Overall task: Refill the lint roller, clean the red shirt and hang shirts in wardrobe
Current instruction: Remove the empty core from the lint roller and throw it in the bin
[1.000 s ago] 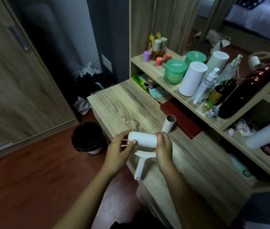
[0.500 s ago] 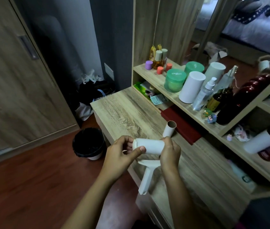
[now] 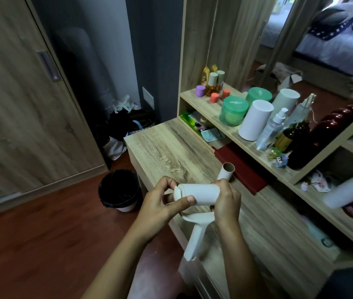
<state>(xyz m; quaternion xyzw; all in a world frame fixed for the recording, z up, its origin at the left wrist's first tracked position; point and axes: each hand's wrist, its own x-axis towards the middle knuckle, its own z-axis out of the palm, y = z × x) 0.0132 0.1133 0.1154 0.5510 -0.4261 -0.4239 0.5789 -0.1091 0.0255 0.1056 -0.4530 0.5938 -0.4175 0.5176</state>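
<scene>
While both hands, left hand and right hand, grasp the roll above the surface, press it squarely home along the roller spindle

A plain white cylindrical paper roll is showing above a white plastic roller handle. A pale brown-grey cardboard tube is lying on a light wood-grain desk top, beside a flat dark red shirt. A black round bin with a white base is sitting on a reddish-brown wooden floor. Two translucent green lidded jars are standing beside a tall white canister.
</scene>
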